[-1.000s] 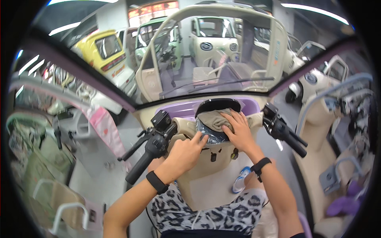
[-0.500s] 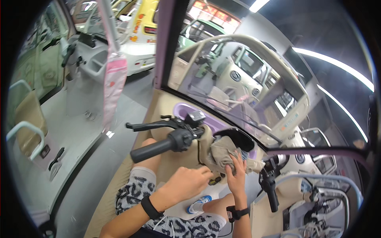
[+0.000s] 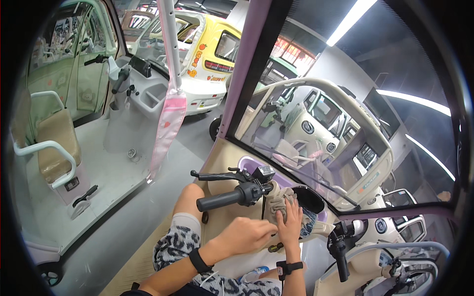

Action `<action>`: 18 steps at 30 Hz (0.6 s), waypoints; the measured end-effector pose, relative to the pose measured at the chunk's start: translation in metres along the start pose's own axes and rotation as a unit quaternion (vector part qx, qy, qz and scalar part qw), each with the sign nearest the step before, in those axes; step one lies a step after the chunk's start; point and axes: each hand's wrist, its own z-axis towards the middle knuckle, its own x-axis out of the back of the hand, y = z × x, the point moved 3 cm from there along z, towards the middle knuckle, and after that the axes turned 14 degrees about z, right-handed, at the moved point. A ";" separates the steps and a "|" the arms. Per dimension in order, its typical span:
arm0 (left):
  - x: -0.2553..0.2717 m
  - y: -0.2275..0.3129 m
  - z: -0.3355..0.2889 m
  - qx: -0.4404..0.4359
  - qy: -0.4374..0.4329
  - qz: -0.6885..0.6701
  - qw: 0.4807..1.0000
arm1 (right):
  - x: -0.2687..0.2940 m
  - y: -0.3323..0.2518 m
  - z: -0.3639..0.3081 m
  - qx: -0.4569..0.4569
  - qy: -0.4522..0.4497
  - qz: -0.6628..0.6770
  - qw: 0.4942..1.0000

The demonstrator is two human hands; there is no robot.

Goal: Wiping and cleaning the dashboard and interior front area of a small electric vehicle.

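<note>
Bunched on the steering column is a grey-beige cloth (image 3: 279, 201), just before the black hood of the display (image 3: 308, 199). My right hand (image 3: 290, 221) lies over the cloth, its fingers stretched upward and the thumb on the near left side, pressing and holding it. Under that hand's right edge shows a blue patterned piece (image 3: 308, 222). My left hand (image 3: 248, 234) is closed left of the column, its curled fingertips close to my right hand; what they hold, if anything, is hidden. A dark and yellow item (image 3: 275, 247) hangs below the two hands.
I sit in a small vehicle behind a handlebar with a left grip (image 3: 222, 200) and a right grip (image 3: 339, 256). Beyond the grip is a purple dash tray (image 3: 247, 162). A windshield rises ahead. Other small vehicles stand around, including a yellow and white one (image 3: 207, 64).
The view has shifted, so the handlebar and hands sit farther right and lower. The cloth is more bunched and leaves more of the black hood showing. My left hand stays closed.
</note>
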 end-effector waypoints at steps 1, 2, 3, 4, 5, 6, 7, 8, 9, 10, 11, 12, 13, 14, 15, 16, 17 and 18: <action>0.008 -0.004 0.004 0.013 0.052 0.029 0.998 | 0.000 0.002 -0.001 -0.002 0.006 -0.001 1.000; 0.015 -0.008 0.006 0.008 0.052 0.032 0.998 | 0.000 0.002 -0.002 -0.001 0.011 0.001 1.000; 0.027 -0.014 0.008 0.046 0.105 0.072 0.991 | 0.001 0.002 -0.003 -0.002 0.015 0.000 1.000; 0.039 -0.020 0.010 0.083 0.156 0.110 0.978 | 0.001 0.003 -0.004 -0.004 0.019 -0.001 1.000; 0.049 -0.026 0.015 0.079 0.153 0.112 0.979 | 0.002 0.004 -0.005 -0.007 0.024 0.002 1.000; 0.064 -0.030 0.018 0.081 0.185 0.173 0.964 | 0.003 0.003 -0.005 -0.002 0.026 0.000 1.000; 0.072 -0.030 0.019 0.081 0.216 0.232 0.945 | 0.003 0.003 -0.006 0.002 0.029 -0.003 1.000; 0.070 -0.029 0.018 0.076 0.212 0.233 0.946 | 0.004 0.004 -0.007 -0.003 0.033 0.000 0.999; 0.063 -0.032 0.014 0.137 0.151 0.245 0.948 | 0.005 0.004 -0.007 0.000 0.031 0.004 1.000; 0.054 -0.036 0.010 0.197 0.090 0.257 0.942 | 0.006 0.004 -0.004 0.005 0.030 0.008 1.000; 0.044 -0.037 0.007 0.177 0.023 0.330 0.927 | 0.007 0.005 -0.001 0.005 0.036 0.012 0.999; 0.042 -0.035 0.009 0.170 0.021 0.332 0.928 | 0.005 0.006 0.000 0.005 0.036 0.020 0.999; 0.040 -0.034 0.011 0.193 -0.007 0.351 0.916 | 0.004 0.006 0.000 0.005 0.035 0.028 0.999; 0.039 -0.034 0.012 0.216 -0.033 0.370 0.903 | 0.005 0.007 -0.001 0.003 0.042 0.030 0.999; 0.035 -0.036 0.014 0.213 -0.019 0.370 0.904 | 0.005 0.007 -0.001 0.006 0.046 0.025 0.999; 0.033 -0.039 0.020 0.210 -0.016 0.372 0.904 | 0.005 0.007 0.000 0.010 0.049 0.019 0.999; 0.029 -0.044 0.027 0.241 -0.057 0.361 0.899 | 0.003 0.006 0.001 0.013 0.053 0.020 0.998; 0.023 -0.045 0.030 0.275 -0.098 0.346 0.891 | 0.002 0.008 0.000 0.015 0.052 0.012 0.998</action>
